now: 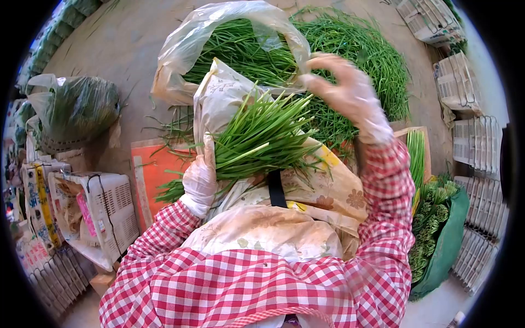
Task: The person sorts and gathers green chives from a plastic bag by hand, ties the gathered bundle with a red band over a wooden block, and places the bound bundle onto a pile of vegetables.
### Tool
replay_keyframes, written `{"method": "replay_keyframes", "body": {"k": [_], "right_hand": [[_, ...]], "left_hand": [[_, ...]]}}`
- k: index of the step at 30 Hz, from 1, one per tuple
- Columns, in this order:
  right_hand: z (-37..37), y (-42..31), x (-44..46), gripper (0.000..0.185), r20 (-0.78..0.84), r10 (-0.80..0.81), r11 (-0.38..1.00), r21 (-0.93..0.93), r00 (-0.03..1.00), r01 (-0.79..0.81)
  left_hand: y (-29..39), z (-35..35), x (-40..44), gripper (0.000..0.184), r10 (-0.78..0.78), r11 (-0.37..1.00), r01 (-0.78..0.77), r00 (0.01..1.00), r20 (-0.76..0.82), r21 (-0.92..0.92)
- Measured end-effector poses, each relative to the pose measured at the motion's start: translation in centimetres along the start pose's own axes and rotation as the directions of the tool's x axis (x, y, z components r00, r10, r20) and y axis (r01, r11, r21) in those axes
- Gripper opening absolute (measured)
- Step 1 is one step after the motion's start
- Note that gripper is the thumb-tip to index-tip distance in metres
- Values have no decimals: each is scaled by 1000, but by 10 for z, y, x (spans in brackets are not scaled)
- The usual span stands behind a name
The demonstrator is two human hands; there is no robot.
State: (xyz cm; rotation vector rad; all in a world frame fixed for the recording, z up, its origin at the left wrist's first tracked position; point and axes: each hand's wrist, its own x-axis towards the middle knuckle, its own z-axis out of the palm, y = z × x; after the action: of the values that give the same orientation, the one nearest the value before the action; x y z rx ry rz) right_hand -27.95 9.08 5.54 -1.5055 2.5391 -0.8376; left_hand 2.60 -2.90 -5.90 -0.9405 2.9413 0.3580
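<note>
A loose bunch of garlic chives (265, 134) lies across my lap, over a floral apron (322, 191). My left hand (200, 177), in a thin translucent glove, is closed around the bunch's left side. Raised at the upper right, my right hand (347, 90) is gloved too and blurred by motion. Its thumb and fingers look apart, with nothing visible between them. The fingertips are close to the rim of a clear plastic bag (178, 52) holding more chives; whether they touch it I cannot tell. Beside the bag spreads a large heap of chives (363, 60).
An orange-red mat (147, 183) lies under my left side. White plastic crates (112, 213) stand at left, near a filled plastic bag (82, 112). More crates (476, 145) line the right edge. Bundled chives (416, 156) and a green-wrapped pile (445, 240) sit by my right elbow.
</note>
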Motion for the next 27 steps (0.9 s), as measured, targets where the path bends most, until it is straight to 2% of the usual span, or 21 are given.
{"method": "replay_keyframes", "body": {"k": [1,2,4,5,6,9,10,12,13,14,15,16,17,18,19,20,21,22,24,26,27], "right_hand": [[11,-16,9,49,251,66,998,-21,966,-63],[19,-27,18,51,483,128,992,-56,866,-115],[42,-33,17,39,547,64,996,-84,835,-21],[52,-33,9,34,438,31,999,6,898,-37],[53,-28,6,34,441,30,999,4,897,-35],[32,-34,-5,26,519,139,944,187,843,-271],[32,-34,-13,26,522,143,945,180,841,-273],[39,-26,-30,20,144,77,993,78,987,-89],[43,-13,-34,17,-65,-116,993,-1,991,116],[32,-8,-31,15,-106,-43,998,41,993,48],[29,17,-23,17,-233,-66,977,-212,970,16],[25,43,-15,20,-357,-88,897,-434,930,-82],[19,74,-9,22,-298,-83,657,-734,951,-173],[12,83,-3,27,-327,-35,551,-794,944,-255],[16,78,4,29,-306,-66,620,-759,950,-201],[21,55,8,32,-240,-37,782,-612,970,-121],[25,32,13,34,-172,-7,904,-421,985,-67],[29,-3,13,37,-31,39,998,-53,999,-41],[57,-30,5,35,83,-46,999,-10,995,47],[80,-39,4,32,149,-87,994,74,985,77],[79,-35,8,27,308,1,971,228,951,-75]], "left_hand": [[-2,5,0,111,1,999,-1,1000,-8,37],[-3,7,0,112,2,997,0,1000,-18,72],[3,1,1,113,-17,999,18,999,-29,31],[4,0,1,115,-40,999,40,999,-37,-16],[3,0,1,115,-43,999,43,998,-37,-19],[-3,4,-2,116,32,997,-39,994,-109,-67],[-4,4,-1,115,73,997,-75,988,-135,-10],[-4,7,2,115,122,992,-117,980,-160,43],[-4,11,2,116,131,990,-120,973,-188,70],[-5,13,2,118,139,988,-120,967,-212,98],[-6,12,1,118,138,988,-120,968,-208,96],[-6,10,1,118,136,990,-127,973,-189,64],[-6,9,1,117,136,991,-133,976,-171,32],[-6,10,2,117,136,991,-133,976,-171,31],[-6,12,2,117,128,992,-122,974,-185,42],[-6,14,3,117,121,992,-112,973,-198,53],[-5,14,3,117,124,992,-116,973,-193,54],[-3,13,3,117,124,991,-111,972,-202,72],[-1,8,0,117,134,988,-117,972,-192,100],[1,2,0,109,83,994,-91,988,-133,-56],[1,2,0,110,53,995,-61,993,-103,-79]]}}
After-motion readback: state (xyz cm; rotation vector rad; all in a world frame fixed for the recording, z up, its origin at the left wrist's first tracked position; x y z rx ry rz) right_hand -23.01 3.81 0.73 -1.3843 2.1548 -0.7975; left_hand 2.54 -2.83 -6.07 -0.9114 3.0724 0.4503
